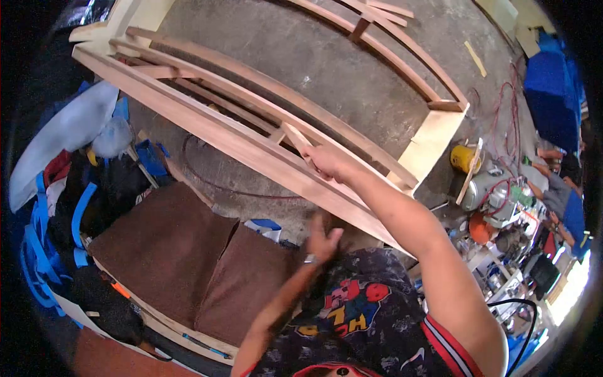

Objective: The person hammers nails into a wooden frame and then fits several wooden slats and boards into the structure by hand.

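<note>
A long wooden frame (207,135) of pale boards and curved rails stretches diagonally in front of me. My right hand (325,162) reaches over its near beam, fingers closed around the lower end of a short wooden piece (294,136). That piece lies slanted across the gap between the near beam and the curved rail behind it. My left hand (323,242) is below the near beam, thumb spread out and fingers pointing up toward the beam's lower edge. It is slightly blurred and holds nothing visible. A watch (310,258) is on that wrist.
Brown upholstered panels (169,251) lie at lower left, near blue strips (39,251). The frame's far curved rails (402,69) rest over the concrete floor. To the right are a yellow bucket (463,159), a compressor tank (480,188), red hoses and a person (568,213).
</note>
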`<state>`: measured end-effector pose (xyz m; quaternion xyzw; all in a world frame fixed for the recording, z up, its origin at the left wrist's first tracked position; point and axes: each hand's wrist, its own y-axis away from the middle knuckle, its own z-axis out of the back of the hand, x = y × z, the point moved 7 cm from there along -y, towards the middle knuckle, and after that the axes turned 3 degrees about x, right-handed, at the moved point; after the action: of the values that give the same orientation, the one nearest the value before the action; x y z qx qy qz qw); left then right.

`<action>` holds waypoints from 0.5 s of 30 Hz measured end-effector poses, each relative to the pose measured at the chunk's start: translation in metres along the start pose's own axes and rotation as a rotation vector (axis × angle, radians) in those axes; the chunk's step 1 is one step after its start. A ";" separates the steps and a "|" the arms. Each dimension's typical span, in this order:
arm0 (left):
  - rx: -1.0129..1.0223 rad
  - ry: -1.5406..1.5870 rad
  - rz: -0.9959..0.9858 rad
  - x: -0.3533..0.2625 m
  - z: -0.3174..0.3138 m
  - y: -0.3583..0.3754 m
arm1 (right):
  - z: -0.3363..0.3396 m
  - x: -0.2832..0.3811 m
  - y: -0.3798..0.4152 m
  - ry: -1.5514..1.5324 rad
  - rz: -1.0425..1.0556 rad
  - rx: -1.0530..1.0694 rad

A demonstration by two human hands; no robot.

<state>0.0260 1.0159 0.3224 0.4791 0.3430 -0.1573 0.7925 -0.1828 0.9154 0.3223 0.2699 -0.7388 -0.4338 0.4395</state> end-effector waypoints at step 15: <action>-0.190 0.032 0.056 0.105 0.291 -0.204 | -0.042 0.121 -0.050 0.516 -0.224 -0.109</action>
<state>0.0971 0.6713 0.2058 0.4137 0.3554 -0.0943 0.8329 -0.2020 0.7802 0.3387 0.4271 -0.5438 -0.4356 0.5762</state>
